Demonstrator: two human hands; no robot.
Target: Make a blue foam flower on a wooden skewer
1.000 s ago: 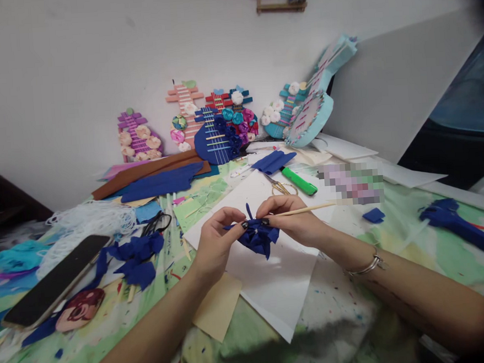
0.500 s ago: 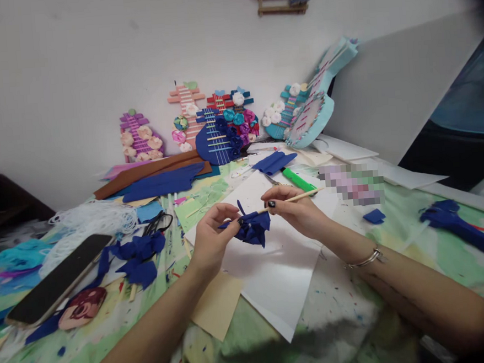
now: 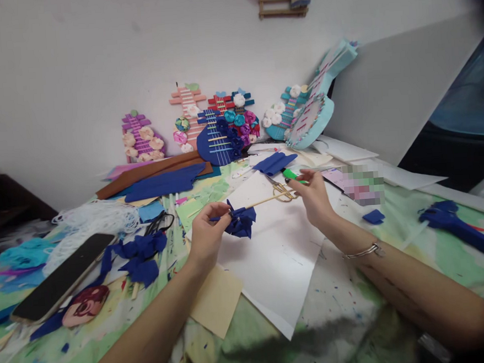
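Note:
My left hand (image 3: 209,228) pinches a crumpled dark blue crepe paper flower (image 3: 241,222) above a white sheet (image 3: 279,273). A thin wooden stick (image 3: 268,199) runs from the flower towards my right hand (image 3: 315,198). My right hand is closed with thumb and fingers at the stick's far end. Just beyond the stick lie scissors with gold handles (image 3: 282,192). A green utility knife (image 3: 290,173) is partly covered by my right fingers. Folded blue crepe paper (image 3: 274,163) rests behind them.
Decorated paper guitars (image 3: 218,141) lean along the wall. A dark phone (image 3: 62,280), blue paper scraps (image 3: 141,255) and white string (image 3: 91,228) lie at left. Beige paper (image 3: 219,304) sits in front. At right are a blue glue gun (image 3: 460,227) and a partly blurred phone (image 3: 335,179).
My right hand has slid right, to the stick's far end, baring more stick and the scissors' handles. My left hand and the flower have shifted slightly left.

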